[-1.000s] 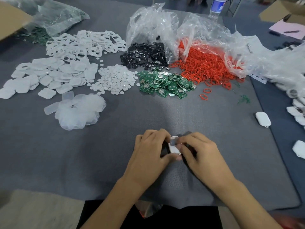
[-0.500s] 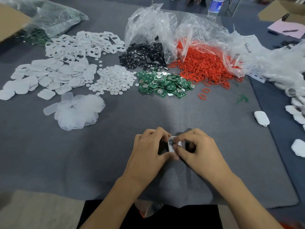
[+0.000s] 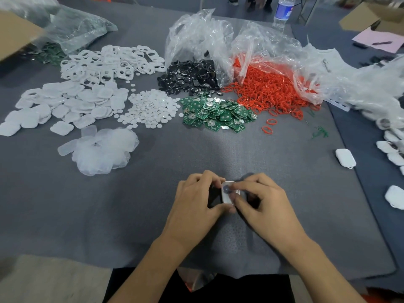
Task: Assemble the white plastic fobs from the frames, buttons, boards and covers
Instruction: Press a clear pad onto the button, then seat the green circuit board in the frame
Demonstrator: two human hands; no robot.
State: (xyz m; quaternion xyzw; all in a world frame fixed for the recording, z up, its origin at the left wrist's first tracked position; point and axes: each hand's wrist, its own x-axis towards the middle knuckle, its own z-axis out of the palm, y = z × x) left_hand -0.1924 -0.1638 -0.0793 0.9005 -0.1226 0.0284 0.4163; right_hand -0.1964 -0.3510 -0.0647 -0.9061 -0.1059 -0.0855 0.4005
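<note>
A small white fob (image 3: 227, 193) with a round dark spot on its face is held just above the grey mat, near the front edge. My left hand (image 3: 196, 200) grips it from the left with thumb and curled fingers. My right hand (image 3: 260, 200) pinches it from the right, index finger on its top face. Far across the mat lie piles of white frames (image 3: 109, 62), white covers (image 3: 65, 101), small white round buttons (image 3: 150, 108), green boards (image 3: 216, 114) and translucent covers (image 3: 102, 149).
Black button cells (image 3: 190, 75) and red rings (image 3: 269, 90) spill from clear plastic bags (image 3: 201, 38). Finished white fobs (image 3: 345, 158) lie at the right edge. A water bottle (image 3: 283, 12) stands at the back, a cardboard box (image 3: 15, 33) far left.
Both hands stay on the fob in the same spot; my right index finger has shifted slightly over its top face.
</note>
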